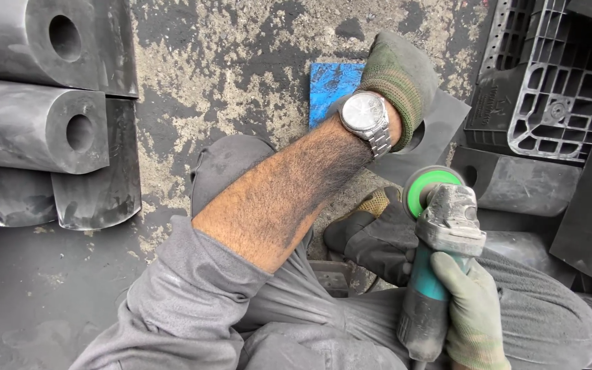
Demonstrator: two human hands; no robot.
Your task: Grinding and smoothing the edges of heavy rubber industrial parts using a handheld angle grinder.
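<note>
The head view shows the left hand (397,72) pressing down on a black rubber piece (440,120) on the ground while the right hand (471,305) grips the grinder (443,233) just beside it, so the grinding step seems near and needs a steady hold.

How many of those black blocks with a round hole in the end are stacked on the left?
2: the upper block at the top-left corner, and the lower block right beneath it. More may lie beyond the frame edge.
</note>
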